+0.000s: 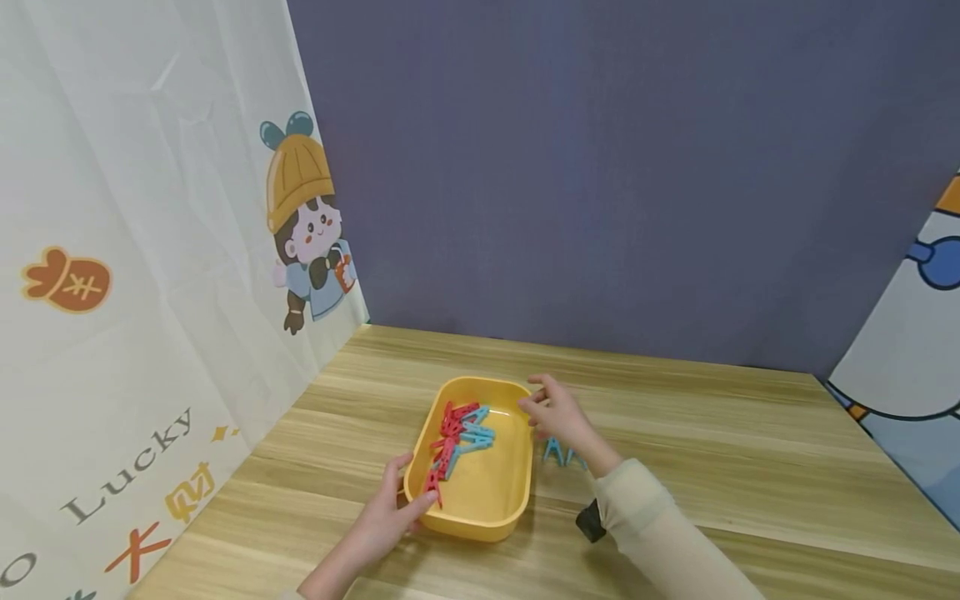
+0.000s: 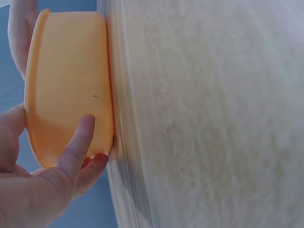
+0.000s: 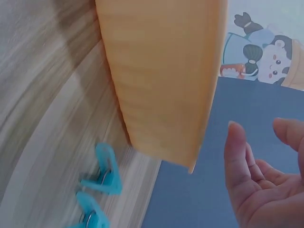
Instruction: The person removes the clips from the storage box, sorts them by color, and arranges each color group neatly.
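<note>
A yellow plastic basket (image 1: 491, 527) sits on the wooden table, with red clothespins (image 1: 452, 425) and blue clothespins (image 1: 474, 442) gathered along its left side. My left hand (image 1: 390, 512) grips the basket's front left corner, thumb over the rim and fingers along the outer wall, as the left wrist view also shows. Above the basket's right rim hovers my right hand (image 1: 558, 417), fingers loosely bent and apart, holding nothing in the right wrist view. Just outside the right wall, below that hand, lie blue clothespins (image 3: 107, 173), partly hidden by the right arm in the head view.
The wooden table (image 1: 705, 467) stretches to the right, ending at a dark blue back panel (image 1: 585, 183). A white printed curtain (image 1: 165, 275) borders the left, and another printed panel (image 1: 900, 333) stands right. A black device (image 1: 591, 521) shows at the right wrist.
</note>
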`<state>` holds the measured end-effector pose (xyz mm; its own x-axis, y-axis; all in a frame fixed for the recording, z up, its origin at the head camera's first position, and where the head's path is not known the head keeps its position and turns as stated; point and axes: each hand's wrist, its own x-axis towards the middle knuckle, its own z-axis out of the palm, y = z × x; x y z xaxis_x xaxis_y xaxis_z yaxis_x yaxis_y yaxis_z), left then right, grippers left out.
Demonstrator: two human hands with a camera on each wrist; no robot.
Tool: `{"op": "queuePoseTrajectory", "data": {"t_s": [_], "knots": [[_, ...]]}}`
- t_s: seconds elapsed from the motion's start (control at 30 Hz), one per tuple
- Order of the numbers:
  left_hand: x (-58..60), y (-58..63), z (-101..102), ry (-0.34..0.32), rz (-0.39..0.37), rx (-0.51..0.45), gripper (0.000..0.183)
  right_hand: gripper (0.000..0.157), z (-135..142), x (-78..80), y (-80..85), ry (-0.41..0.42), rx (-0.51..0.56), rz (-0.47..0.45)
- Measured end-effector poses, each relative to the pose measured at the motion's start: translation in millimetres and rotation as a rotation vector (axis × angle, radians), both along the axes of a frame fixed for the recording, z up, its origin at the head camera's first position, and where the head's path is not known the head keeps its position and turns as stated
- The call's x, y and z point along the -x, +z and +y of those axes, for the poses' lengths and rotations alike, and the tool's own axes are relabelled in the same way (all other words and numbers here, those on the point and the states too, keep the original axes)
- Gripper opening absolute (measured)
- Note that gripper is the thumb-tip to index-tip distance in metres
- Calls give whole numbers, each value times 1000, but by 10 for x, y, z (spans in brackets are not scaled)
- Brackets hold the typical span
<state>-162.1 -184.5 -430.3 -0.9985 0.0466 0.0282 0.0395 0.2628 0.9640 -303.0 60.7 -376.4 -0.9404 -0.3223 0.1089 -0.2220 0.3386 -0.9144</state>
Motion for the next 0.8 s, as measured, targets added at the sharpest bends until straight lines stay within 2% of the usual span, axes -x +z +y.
{"op": "queuePoseTrajectory", "data": {"t_s": [0.27,0.53,0.8], "knots": [[-6,12,4,-7,-7,-14,70,45,-118,-10,-26,10,-1,16],[6,2,1,-8,-8,-9,68,46,-212,-45,-34,81,-3,11],[5,3,2,-8,-10,-9,68,44,-335,-88,-50,119,0,5]]}}
